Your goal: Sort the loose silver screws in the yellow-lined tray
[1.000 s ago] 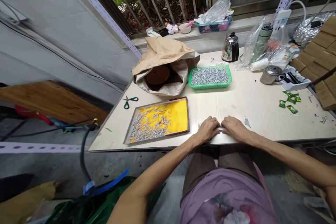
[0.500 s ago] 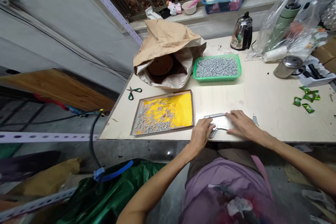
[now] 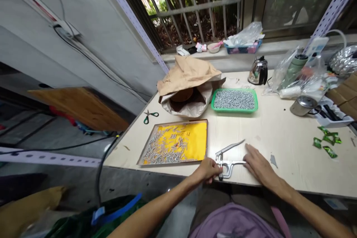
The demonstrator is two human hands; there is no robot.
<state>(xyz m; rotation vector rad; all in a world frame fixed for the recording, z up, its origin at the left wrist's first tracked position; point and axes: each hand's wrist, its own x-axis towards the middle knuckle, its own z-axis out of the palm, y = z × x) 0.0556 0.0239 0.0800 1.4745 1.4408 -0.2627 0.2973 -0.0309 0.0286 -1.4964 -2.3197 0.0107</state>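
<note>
Head view: a metal hand tool [image 3: 228, 158] lies at lower centre on the worktop [image 3: 279, 134], long axis left-right. The left hand [image 3: 208, 169] grips its head end; the right hand [image 3: 256, 161] rests flat, unclenched, on its handle.

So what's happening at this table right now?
A person sits at a pale table with both hands on a metal hand tool near the front edge. The left hand grips its jointed end; the right hand rests on the long handle, and the tool's upper arm is swung open. Beside it lies a yellow tray of small metal pieces; a green basket of more sits farther back.
</note>
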